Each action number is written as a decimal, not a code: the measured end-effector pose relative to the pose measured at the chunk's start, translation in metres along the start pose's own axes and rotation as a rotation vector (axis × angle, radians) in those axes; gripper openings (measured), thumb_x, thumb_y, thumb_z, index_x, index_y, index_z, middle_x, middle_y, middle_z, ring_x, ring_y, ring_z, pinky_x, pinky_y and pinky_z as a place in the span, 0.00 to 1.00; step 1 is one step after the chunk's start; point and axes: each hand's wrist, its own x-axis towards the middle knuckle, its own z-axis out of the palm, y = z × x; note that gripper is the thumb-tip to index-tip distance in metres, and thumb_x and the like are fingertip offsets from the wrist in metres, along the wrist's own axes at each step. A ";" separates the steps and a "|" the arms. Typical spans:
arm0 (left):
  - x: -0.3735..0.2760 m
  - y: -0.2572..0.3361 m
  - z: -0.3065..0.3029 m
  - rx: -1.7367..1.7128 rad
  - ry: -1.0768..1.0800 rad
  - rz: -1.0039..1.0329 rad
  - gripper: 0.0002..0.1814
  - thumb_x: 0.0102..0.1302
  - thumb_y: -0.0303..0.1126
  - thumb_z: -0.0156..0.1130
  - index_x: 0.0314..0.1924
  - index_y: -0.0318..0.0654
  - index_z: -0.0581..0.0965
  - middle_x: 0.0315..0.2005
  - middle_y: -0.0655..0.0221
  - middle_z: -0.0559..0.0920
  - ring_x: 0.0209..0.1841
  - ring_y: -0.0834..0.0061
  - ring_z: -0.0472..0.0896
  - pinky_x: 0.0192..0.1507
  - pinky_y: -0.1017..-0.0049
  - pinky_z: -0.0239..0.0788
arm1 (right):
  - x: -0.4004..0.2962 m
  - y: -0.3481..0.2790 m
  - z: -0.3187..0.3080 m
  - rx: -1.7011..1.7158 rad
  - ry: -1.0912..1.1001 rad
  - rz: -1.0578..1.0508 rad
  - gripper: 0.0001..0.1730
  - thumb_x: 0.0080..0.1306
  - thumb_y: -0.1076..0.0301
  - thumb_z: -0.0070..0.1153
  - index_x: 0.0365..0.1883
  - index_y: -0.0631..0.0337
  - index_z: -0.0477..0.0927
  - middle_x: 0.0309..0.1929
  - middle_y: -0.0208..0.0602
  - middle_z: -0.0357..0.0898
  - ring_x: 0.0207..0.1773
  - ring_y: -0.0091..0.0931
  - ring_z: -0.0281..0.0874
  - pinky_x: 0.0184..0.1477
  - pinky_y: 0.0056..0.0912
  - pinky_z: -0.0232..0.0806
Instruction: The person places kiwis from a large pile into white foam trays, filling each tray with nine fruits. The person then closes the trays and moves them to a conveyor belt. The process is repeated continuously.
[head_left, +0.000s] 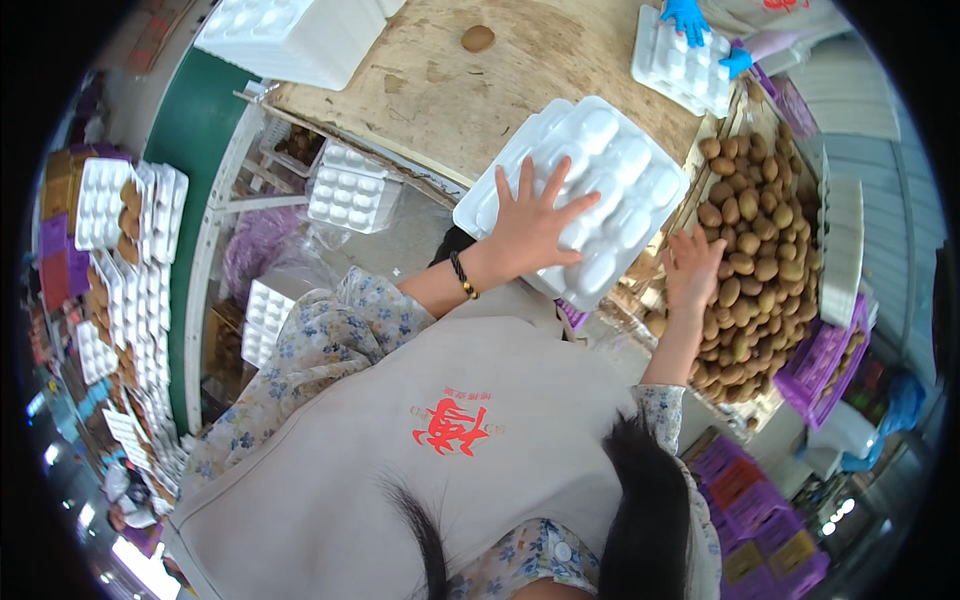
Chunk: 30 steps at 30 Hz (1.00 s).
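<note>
A white moulded foam fruit tray (626, 161) lies tilted on one or more similar trays near the edge of a wooden tabletop (442, 112). My left hand (532, 217) spreads its fingers flat over this tray, palm down. At the near side of a large heap of kiwifruit (750, 247), my right hand (690, 270) has its fingers apart and slightly bent. It is beside the nearest fruit; whether its fingertips touch any is hard to tell.
A single kiwifruit (478, 38) sits on the tabletop near a tall stack of foam trays (300, 45). Across the table, a co-worker's blue-gloved hands (686, 21) hold another tray. On the left runs a green conveyor belt (191, 120). Purple crates (814, 367) stand at right.
</note>
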 end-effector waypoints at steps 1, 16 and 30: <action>-0.001 0.003 0.006 -0.007 0.075 0.003 0.42 0.48 0.55 0.73 0.65 0.68 0.68 0.72 0.59 0.50 0.69 0.32 0.49 0.62 0.29 0.45 | 0.008 -0.014 0.000 -0.052 -0.034 -0.077 0.47 0.72 0.32 0.27 0.76 0.60 0.46 0.76 0.53 0.44 0.78 0.45 0.40 0.74 0.51 0.40; 0.017 -0.103 0.020 -0.993 -0.157 -0.391 0.64 0.48 0.60 0.73 0.69 0.18 0.52 0.66 0.41 0.62 0.69 0.53 0.62 0.69 0.66 0.54 | 0.073 0.006 0.070 -0.536 0.008 -0.152 0.44 0.62 0.45 0.62 0.69 0.61 0.61 0.66 0.50 0.60 0.64 0.38 0.64 0.61 0.40 0.64; 0.017 -0.095 0.008 -0.801 -0.328 -0.498 0.63 0.49 0.67 0.66 0.70 0.25 0.54 0.61 0.40 0.65 0.64 0.46 0.65 0.65 0.61 0.60 | 0.085 -0.025 0.104 -1.788 0.061 0.255 0.41 0.68 0.41 0.45 0.72 0.56 0.60 0.70 0.58 0.55 0.70 0.48 0.56 0.66 0.53 0.60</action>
